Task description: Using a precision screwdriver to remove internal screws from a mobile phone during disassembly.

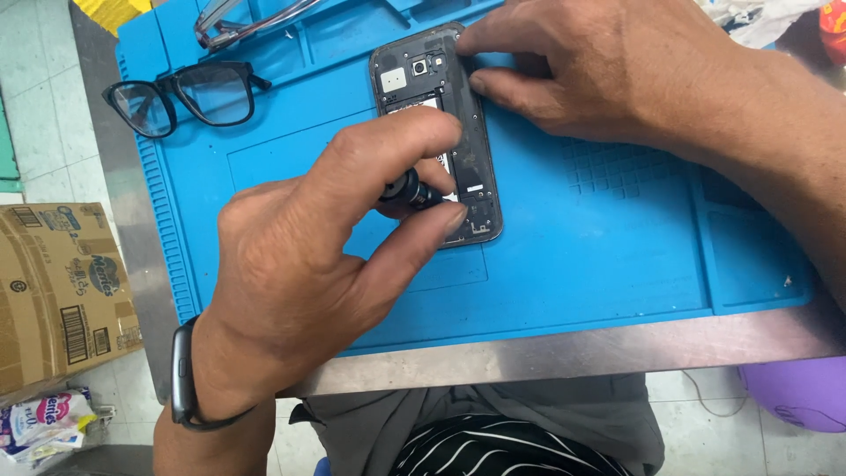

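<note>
2 hands work over 1 opened phone point(438, 132) lying on 1 blue mat point(582, 256) that covers a steel counter point(564, 348). The phone is dark and back-up – its rear cover off, showing a camera module near the top, a pale square beside it and a grey metal rim. The left hand point(300, 273) pinches the black knurled handle of 1 screwdriver point(407, 191) between thumb and fingers, its tip over the phone's lower half. The right hand point(564, 66) presses its fingertips against the phone's upper right edge. 2 pairs of glasses lie on the mat – 1 black-framed pair point(185, 95), 1 thin-framed pair point(242, 19).
</note>
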